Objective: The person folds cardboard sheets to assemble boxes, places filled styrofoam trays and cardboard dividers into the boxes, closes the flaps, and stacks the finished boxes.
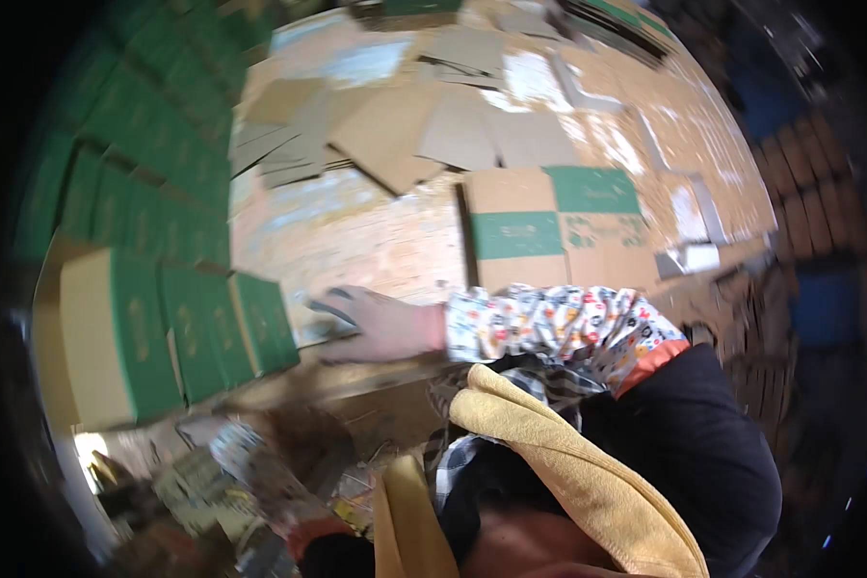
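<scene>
My right hand (pixel 376 324), in a pale glove with grey fingertips, reaches left over the near edge of the worktable (pixel 347 246). Its fingers are apart, and I see nothing gripped between them. Just left of the fingertips stands a row of green-faced cardboard cartons (pixel 202 332), upright and pressed side by side. Below that row, my left hand (pixel 196 429) is blurred and low near the table's front edge; what it touches is unclear. A flat stack of brown and green printed cardboard (pixel 560 231) lies beyond my right forearm.
Many more green cartons (pixel 152 144) are stacked along the left. Loose grey and brown cardboard sheets (pixel 397 130) lie scattered at the far side of the table. Brown bundles (pixel 802 188) stand off to the right. Litter covers the floor (pixel 209 491) at lower left.
</scene>
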### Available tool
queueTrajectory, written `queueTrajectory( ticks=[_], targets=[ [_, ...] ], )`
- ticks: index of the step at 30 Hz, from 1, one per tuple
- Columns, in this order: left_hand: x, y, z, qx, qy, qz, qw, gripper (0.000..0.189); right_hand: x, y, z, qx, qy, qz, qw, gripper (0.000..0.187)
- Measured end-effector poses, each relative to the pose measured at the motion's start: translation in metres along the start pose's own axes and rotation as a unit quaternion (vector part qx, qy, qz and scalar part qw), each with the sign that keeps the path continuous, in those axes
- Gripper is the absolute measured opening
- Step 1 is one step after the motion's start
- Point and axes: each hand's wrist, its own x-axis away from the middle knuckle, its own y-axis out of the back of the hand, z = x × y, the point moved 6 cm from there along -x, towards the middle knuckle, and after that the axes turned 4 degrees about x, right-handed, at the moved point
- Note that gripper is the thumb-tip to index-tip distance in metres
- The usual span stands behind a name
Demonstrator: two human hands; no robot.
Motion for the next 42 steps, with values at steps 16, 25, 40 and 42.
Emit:
queueTrajectory(
  ticks=[16, 25, 40, 42],
  targets=[
    [0.491, -0.355, -0.247, -0.185, -0.013, 0.695, 0.694, 0.057, 0.538, 0.344, -0.205, -0.24, -0.249, -0.486, 0.803, 0.065],
    [0.467, -0.472, -0.314, -0.368, -0.291, 0.533, 0.704, 0.055, 0.475, 0.436, -0.232, -0.168, -0.15, -0.548, 0.806, 0.046],
    [0.47, -0.463, -0.292, -0.321, -0.167, 0.569, 0.738, 0.045, 0.484, 0.427, -0.241, -0.054, -0.171, -0.538, 0.824, 0.023],
    [0.44, -0.474, -0.265, -0.304, -0.103, 0.572, 0.755, 0.051, 0.479, 0.417, -0.22, -0.043, -0.101, -0.592, 0.798, 0.021]
  ],
)
